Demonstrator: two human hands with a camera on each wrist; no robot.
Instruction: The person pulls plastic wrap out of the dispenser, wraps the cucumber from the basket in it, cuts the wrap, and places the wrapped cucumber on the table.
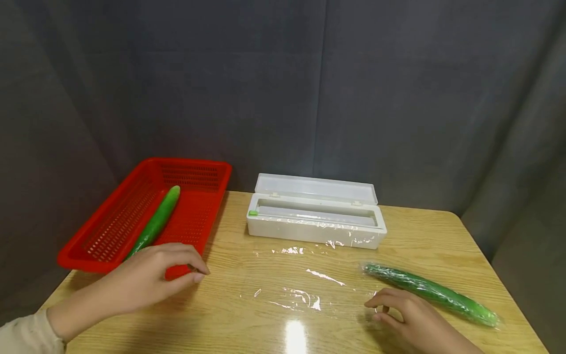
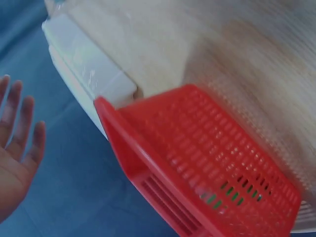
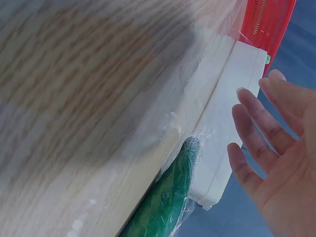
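My left hand [image 1: 155, 275] hovers in front of the near right corner of a red plastic basket [image 1: 225, 196], fingers loosely bent and holding nothing. Inside the basket lies a bare green cucumber [image 1: 160, 216], its near end hidden by that hand. My right hand [image 1: 409, 317] is over the right part of the table, fingers relaxed and apart in the right wrist view, gripping nothing. Beside it lies a second cucumber [image 1: 435, 292] wrapped in clear film. A sheet of cling film [image 1: 305, 295] stretches over the tabletop between my hands; whether either hand touches it I cannot tell.
A white cling film dispenser [image 1: 316, 232] stands at the back middle, its clear lid [image 1: 316, 187] raised and a green slide cutter [image 1: 253, 213] at its left end. The wooden table [image 1: 420, 231] backs onto a dark grey curtain [image 1: 283, 98].
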